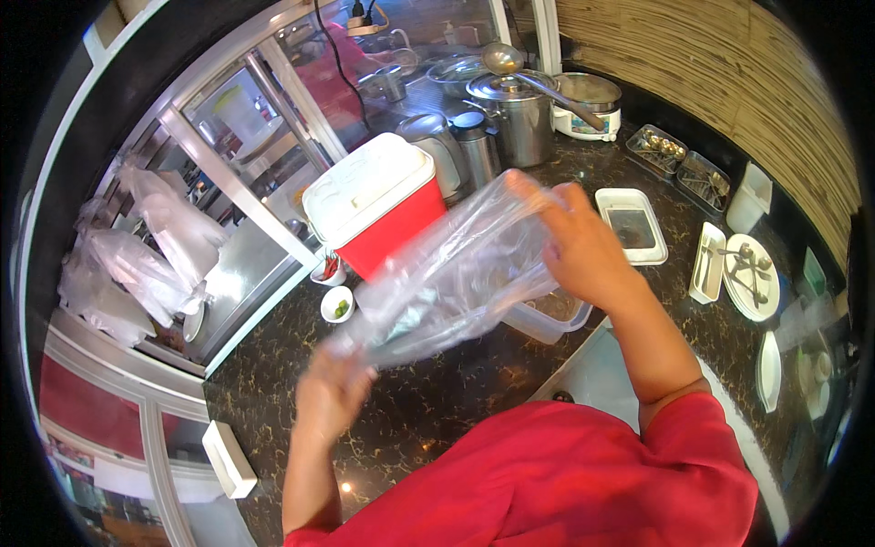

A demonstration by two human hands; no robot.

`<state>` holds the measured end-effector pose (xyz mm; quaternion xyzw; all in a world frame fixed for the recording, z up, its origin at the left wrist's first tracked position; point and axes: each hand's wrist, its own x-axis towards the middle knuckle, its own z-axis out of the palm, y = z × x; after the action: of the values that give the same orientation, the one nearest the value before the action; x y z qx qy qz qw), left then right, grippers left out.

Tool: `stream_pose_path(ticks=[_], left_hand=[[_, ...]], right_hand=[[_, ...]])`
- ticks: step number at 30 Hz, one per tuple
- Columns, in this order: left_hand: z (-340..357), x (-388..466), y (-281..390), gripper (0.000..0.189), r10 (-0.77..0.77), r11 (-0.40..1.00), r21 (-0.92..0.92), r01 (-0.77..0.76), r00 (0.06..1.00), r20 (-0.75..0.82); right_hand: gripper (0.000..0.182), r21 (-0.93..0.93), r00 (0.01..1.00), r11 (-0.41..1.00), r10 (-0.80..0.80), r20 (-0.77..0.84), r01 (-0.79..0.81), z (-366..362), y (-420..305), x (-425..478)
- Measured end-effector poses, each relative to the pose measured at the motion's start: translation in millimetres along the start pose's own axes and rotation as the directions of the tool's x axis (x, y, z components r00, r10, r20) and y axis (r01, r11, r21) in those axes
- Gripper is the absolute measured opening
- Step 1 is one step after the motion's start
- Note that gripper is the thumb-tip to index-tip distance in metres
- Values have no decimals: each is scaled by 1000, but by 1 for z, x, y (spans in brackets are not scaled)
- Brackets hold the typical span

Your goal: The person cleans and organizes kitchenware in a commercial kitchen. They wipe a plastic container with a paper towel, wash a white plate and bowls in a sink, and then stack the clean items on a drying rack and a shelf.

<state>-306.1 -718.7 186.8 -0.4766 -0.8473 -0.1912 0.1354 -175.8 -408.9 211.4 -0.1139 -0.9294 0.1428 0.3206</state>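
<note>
A clear plastic bag [458, 280] is stretched slantwise between my two hands above the dark marbled counter. My left hand [335, 390] grips its lower left end, blurred. At the upper right end, my right hand [574, 239] pinches the bag's edge between the fingers. Something pale shows through the film near the left end; I cannot tell what it is. Behind the bag stands a red cooler box [393, 232] with a white lid. A clear plastic container [547, 321] sits partly hidden below the bag and my right hand. Left of the bag is a small white bowl [328, 303] holding green citrus fruits.
Steel pot [523, 130] with a ladle [581, 109] across its lid, white cooker [586, 122], white tray [656, 249], cutlery tray [698, 290] and plates with spoons [735, 301] stand right. Filled plastic bags [171, 225] hang left by the glass; a white holder [229, 465] lies lower left.
</note>
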Motion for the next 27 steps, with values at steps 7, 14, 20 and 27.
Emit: stream_pose_path(ticks=[7,14,20,27], left_hand=[[12,94,-25,15,-256,966,-165,197,777,-575],[74,150,17,52,179,983,8,-181,974,137],[88,205,53,54,269,963,-166,-212,728,630],[76,217,38,32,418,606,-769,203,742,525]], right_hand=[[60,-15,990,991,-134,-36,134,-67,7,-36],[58,-88,922,985,171,348,-150,-81,47,-62],[47,-155,904,987,41,425,29,-15,76,-32],[31,757,684,650,-585,437,72,87,93,-18]])
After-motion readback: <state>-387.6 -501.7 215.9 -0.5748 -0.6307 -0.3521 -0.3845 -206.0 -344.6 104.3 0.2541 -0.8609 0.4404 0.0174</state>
